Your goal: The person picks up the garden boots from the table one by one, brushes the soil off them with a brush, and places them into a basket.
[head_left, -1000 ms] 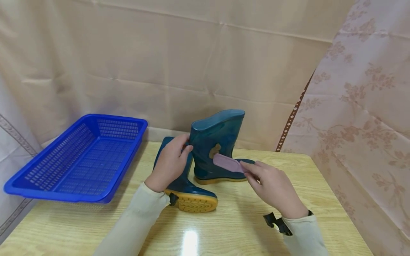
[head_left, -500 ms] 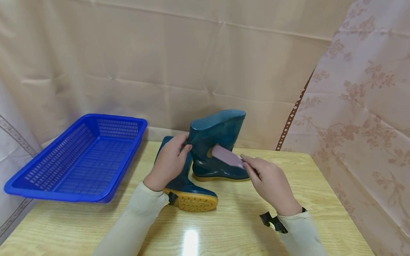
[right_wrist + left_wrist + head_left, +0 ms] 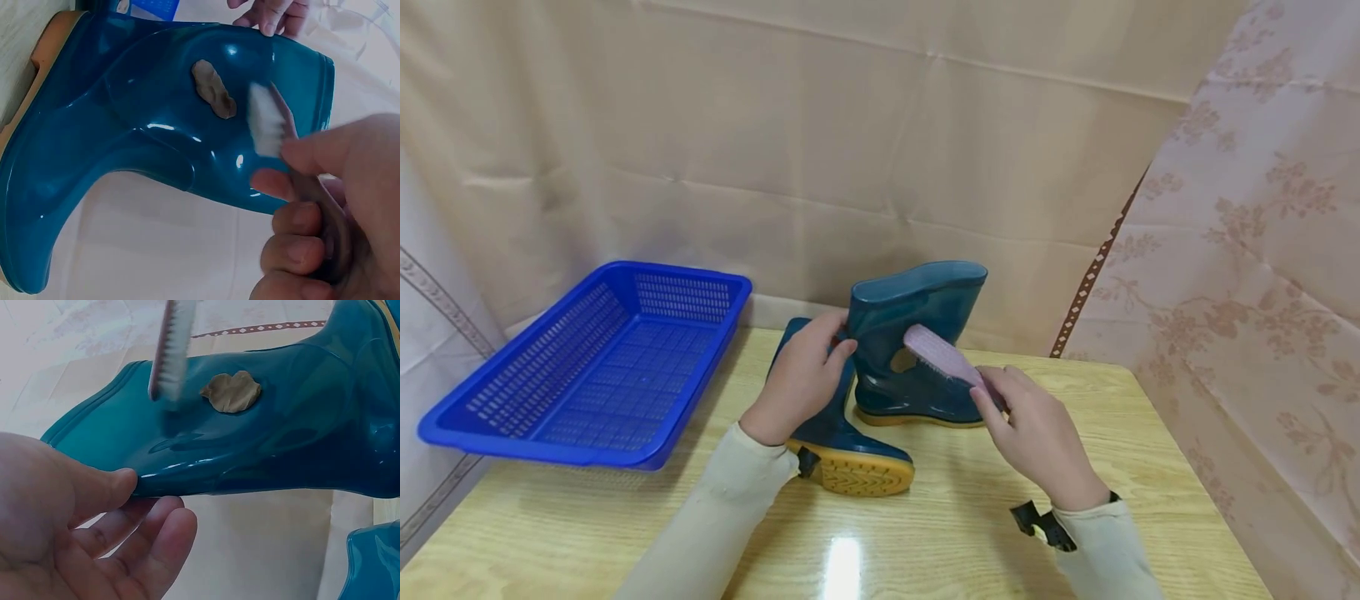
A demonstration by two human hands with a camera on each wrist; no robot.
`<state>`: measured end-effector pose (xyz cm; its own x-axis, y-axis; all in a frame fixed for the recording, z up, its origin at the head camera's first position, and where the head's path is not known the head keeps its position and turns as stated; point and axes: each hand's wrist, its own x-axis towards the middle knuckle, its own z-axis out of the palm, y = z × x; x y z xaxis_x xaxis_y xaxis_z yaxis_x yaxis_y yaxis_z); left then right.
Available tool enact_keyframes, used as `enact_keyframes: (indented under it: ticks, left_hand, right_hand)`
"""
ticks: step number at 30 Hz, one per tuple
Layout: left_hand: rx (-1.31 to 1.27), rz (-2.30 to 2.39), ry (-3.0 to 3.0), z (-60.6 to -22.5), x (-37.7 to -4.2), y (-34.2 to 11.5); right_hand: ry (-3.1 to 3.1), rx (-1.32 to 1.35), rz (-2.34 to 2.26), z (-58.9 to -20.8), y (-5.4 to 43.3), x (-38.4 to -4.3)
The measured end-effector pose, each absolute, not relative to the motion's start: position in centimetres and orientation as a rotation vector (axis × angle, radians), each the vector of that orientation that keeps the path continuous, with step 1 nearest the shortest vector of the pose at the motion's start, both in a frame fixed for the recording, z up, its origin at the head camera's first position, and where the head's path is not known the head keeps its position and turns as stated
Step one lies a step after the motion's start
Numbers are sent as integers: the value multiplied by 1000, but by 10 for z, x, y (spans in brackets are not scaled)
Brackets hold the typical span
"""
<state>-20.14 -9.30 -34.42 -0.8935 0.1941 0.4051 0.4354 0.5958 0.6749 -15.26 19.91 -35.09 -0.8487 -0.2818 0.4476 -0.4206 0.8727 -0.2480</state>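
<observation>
A brush beside a brown patch on an upright boot, one of the hands on each.
The boot (image 3: 883,329) stands on the bench (image 3: 962,517), the patch (image 3: 231,392) on its shaft. The left hand (image 3: 801,375) pinches the boot's edge below the rim, thumb on the near side. Right of the boot, the right hand (image 3: 1037,429) grips the brush (image 3: 943,354) by its handle, bristles facing the shaft; whether they touch it I cannot tell. The other boot (image 3: 842,437) lies tipped over just left and in front of the upright boot, a blue basket (image 3: 625,383) farther left, a beige curtain (image 3: 775,125) behind.
</observation>
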Motion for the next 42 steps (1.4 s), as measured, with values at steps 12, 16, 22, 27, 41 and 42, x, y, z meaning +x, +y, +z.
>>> enact_keyframes:
  ticks: [12,16,22,27,41,42]
  left_hand:
    - [-523,-1170,-2517,-345,-200,-95]
    - [-527,-1172,-2513,-346,-200,-96]
    - [-526,-1177,-2517,-346,-200,-97]
    - [-524,-1180,-2518,-346,-200,-98]
    - [-552,-1137,-2518,-345,-200,-95]
    - [-551,-1136,-2522,-345,-200,-95]
  right_hand:
    - [-2712,619,511,-351,198,-154]
    - [-2792,565,533,-347,198,-151]
    - [-2756,533,486,-344,199,-149]
    - [-2555,556,483,-346,199,-151]
    - [-2733,623,478,-350,196,-149]
    - [-2739,608,497,-349,196,-148]
